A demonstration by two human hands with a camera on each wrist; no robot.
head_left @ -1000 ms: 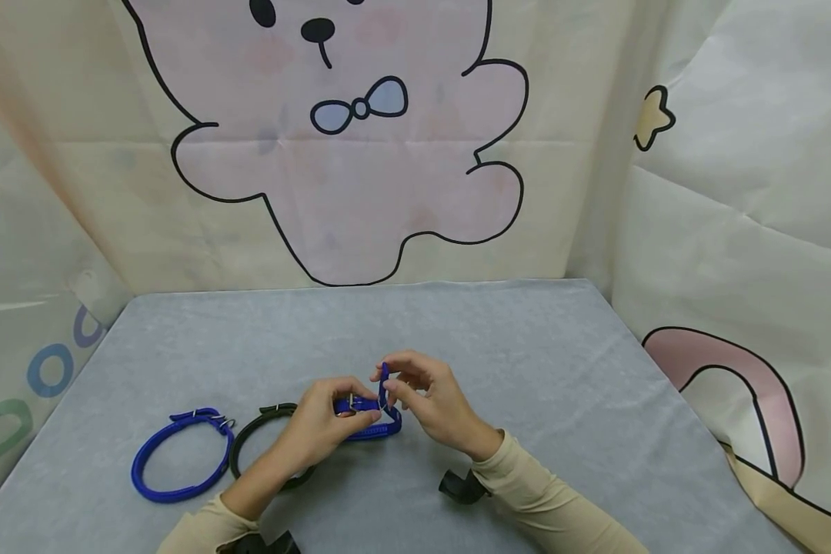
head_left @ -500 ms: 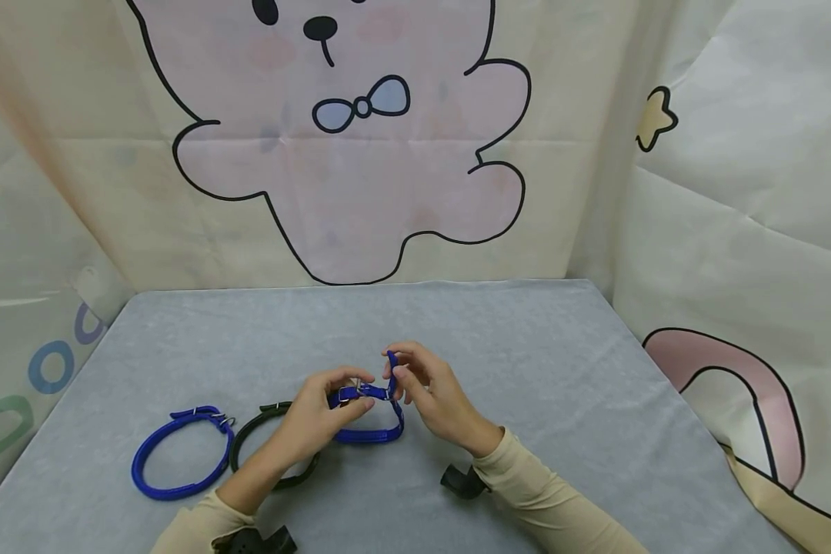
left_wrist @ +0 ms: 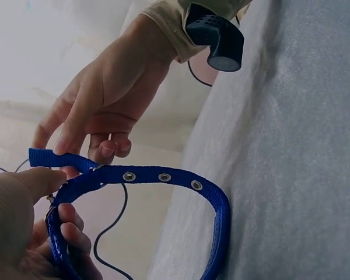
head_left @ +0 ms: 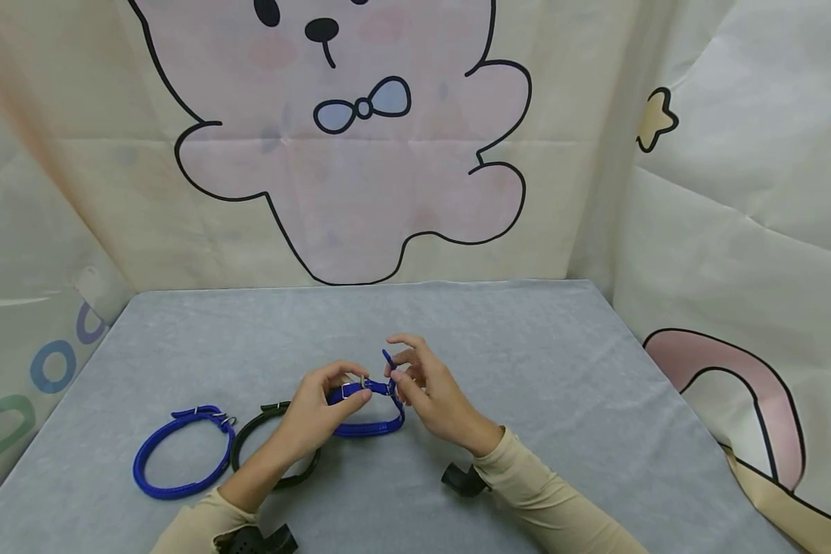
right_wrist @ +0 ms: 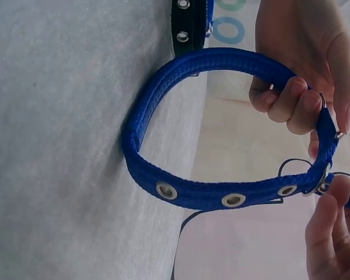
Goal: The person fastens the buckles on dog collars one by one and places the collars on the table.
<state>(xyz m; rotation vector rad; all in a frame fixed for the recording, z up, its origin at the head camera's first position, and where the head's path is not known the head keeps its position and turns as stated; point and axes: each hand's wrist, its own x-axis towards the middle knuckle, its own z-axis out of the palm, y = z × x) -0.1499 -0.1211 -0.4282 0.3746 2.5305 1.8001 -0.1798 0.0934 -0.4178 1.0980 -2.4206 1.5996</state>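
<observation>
A blue pet collar [head_left: 370,429] with a metal buckle and a row of metal eyelets is held up in a loop. My left hand [head_left: 318,404] grips it beside the buckle [head_left: 347,390], thumb on the near side and fingers curled inside the band. At the strap's free end, my right hand [head_left: 439,392] pinches the blue strap between thumb and finger. The strap tip [left_wrist: 44,157] sticks out past the buckle side in the left wrist view. In the right wrist view the eyelet [right_wrist: 233,200] side of the loop faces the camera.
A second blue collar [head_left: 141,462], buckled into a ring, lies on the grey tablecloth [head_left: 561,369] at the left. Beside it lies a dark green collar [head_left: 298,481], partly hidden behind my left forearm. A printed curtain [head_left: 388,185] hangs behind the table.
Both hands have risen slightly with the blue collar, and its loop shows wider. The right index finger has lifted off the strap, whose tip now leans left.
</observation>
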